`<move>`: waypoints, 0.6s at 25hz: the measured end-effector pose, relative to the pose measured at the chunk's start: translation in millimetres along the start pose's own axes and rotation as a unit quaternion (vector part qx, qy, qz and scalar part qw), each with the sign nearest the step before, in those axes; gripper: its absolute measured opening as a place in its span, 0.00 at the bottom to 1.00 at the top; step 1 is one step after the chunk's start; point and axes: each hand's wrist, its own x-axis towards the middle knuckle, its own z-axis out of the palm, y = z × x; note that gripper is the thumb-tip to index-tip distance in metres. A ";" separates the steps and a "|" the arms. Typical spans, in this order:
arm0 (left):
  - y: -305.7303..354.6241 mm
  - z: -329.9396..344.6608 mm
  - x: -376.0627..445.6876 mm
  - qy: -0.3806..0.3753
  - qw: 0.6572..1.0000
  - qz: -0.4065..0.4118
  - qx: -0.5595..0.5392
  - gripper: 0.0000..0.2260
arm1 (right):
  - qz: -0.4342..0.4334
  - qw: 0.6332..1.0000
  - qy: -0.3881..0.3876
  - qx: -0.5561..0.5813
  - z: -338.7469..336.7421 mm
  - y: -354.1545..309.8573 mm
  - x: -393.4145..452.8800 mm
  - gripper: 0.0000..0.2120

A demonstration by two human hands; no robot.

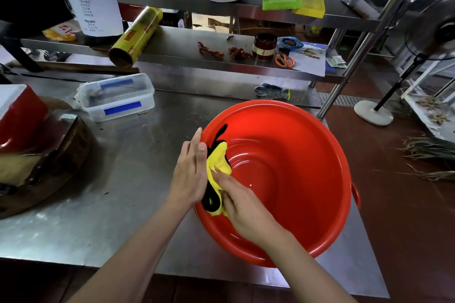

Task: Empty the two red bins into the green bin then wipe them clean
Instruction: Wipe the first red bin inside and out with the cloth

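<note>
Right hand (243,206) presses cloth (218,160) inside red bin (307,155)

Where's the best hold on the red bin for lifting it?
Probably by the rolled rim of the red bin, from both sides: it is wide, round, upright. A small handle juts out on its right; the left hand rests at the opposite rim.

Cloth (218,165) partly beneath right hand (242,206).

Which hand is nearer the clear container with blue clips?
Left. The left hand rests outside the red basin's left rim, on the side toward the clear container; the right hand is inside the basin, pressing the yellow cloth, farther away.
</note>
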 end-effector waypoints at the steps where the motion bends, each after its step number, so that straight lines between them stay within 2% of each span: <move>1: 1.1 1.1 0.9 0.006 1.000 -0.002 0.009 0.31 | 0.006 1.000 -0.013 -0.001 -1.2 1.7 -5.2 0.27; 6: 4.3 10.8 11.1 0.036 0.996 -0.022 0.084 0.24 | 0.007 0.999 -0.039 -0.021 -20.8 5.7 -27.4 0.23; 10: 7.2 13.0 16.0 0.046 0.992 -0.056 0.102 0.23 | 0.001 0.991 -0.034 -0.126 -49.8 4.6 -48.6 0.23; 13: 6.9 9.9 17.0 0.060 0.989 -0.073 0.110 0.22 | -0.042 0.959 0.060 -0.272 -64.2 9.6 -65.0 0.23; 15: 6.0 7.2 15.1 0.063 0.988 -0.084 0.116 0.22 | -0.055 0.947 0.111 -0.296 -69.8 21.6 -77.6 0.28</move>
